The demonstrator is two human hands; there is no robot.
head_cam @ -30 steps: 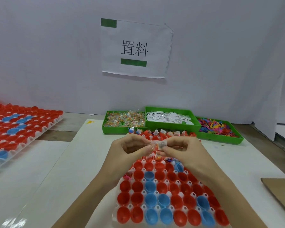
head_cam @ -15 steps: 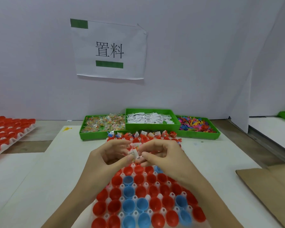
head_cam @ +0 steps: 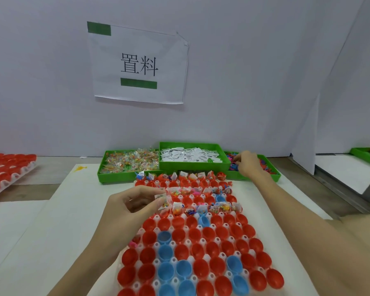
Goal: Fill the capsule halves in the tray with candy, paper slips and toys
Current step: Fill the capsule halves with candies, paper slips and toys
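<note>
A clear tray (head_cam: 156,244) of red and blue capsule halves lies in front of me; its far rows hold candy, slips and toys, its near rows are bare. My left hand (head_cam: 135,205) pinches a candy packet with a paper slip (head_cam: 163,200) over the tray's left edge at the third row. My right hand (head_cam: 247,164) reaches into the green toy bin (head_cam: 276,177) at the back right, fingers curled down among the coloured toys. The green candy bin (head_cam: 107,177) and the green slip bin (head_cam: 192,165) stand behind the tray.
Another tray of red capsules (head_cam: 6,174) sits at the far left. A white sheet covers the table. A paper sign (head_cam: 139,65) hangs on the back wall. A white board and a green bin (head_cam: 367,154) lie at the far right.
My hands were together over the tray, working a slip and packet. Now the right hand has gone out to the toy bin while the left keeps the packet and slip.
</note>
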